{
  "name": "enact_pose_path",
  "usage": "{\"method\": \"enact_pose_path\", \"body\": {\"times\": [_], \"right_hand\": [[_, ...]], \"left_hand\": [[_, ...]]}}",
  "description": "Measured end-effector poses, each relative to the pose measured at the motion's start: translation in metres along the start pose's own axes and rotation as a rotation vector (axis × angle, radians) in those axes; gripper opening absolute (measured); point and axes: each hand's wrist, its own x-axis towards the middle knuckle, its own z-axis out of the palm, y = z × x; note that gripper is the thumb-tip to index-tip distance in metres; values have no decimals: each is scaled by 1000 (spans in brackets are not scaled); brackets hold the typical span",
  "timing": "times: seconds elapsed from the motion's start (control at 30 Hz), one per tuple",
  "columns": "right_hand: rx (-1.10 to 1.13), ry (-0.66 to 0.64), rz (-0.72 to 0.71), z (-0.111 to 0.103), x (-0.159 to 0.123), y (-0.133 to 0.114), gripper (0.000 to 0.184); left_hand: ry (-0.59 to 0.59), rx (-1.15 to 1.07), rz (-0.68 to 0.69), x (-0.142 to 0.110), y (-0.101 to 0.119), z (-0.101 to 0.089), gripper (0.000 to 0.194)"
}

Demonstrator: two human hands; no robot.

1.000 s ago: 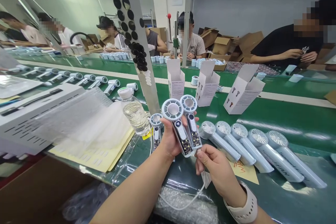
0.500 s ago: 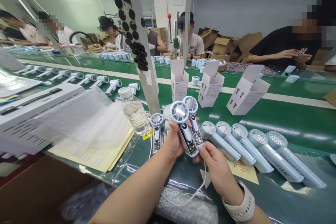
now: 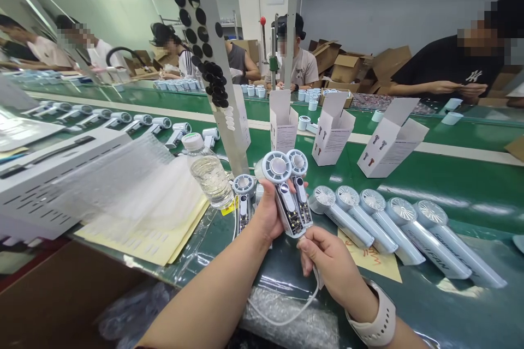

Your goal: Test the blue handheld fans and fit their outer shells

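Note:
My left hand (image 3: 268, 212) is closed around two light-blue handheld fans side by side, a nearer fan (image 3: 289, 212) and a farther fan (image 3: 302, 202). Both have open handles that bare their circuit boards, and their small round displays look dark. At the bottom end of the nearer fan, my right hand (image 3: 325, 259) pinches the end of a white cable (image 3: 292, 319); its plug is hidden by the fingers. The cable loops down below that hand. Left of my left hand, another open-handled fan (image 3: 244, 204) stands beside a water bottle (image 3: 208, 174).
Several closed fans (image 3: 403, 234) lie in a row at right, partly on a yellow paper (image 3: 379, 264). Upright white boxes (image 3: 331, 142) stand behind. A metal post (image 3: 233, 142) rises at centre. Bubble wrap (image 3: 295, 319) lies in front. Co-workers sit across the green line.
My right hand has shifted left with the cable end, from the farther fan's base to the nearer fan's base. The displays, lit before, now look dark.

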Motion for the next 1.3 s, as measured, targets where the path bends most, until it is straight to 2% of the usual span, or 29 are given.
{"method": "enact_pose_path", "body": {"times": [0.23, 0.5, 0.83, 0.97, 1.1, 1.3], "right_hand": [[173, 5, 90, 3, 1, -4, 56], [287, 101, 72, 9, 1, 4, 56], [196, 79, 15, 8, -1, 1, 51], [154, 122, -5, 5, 0, -3, 52], [152, 149, -24, 1, 0, -5, 51], [113, 156, 3, 3, 0, -8, 54]], "left_hand": [[-22, 5, -4, -1, -3, -1, 71], [26, 44, 89, -5, -7, 3, 71], [-9, 15, 42, -7, -2, 4, 72], [-38, 24, -12, -9, 0, 5, 64], [-65, 53, -81, -9, 1, 4, 65], [-31, 73, -135, -7, 0, 3, 50]]}}
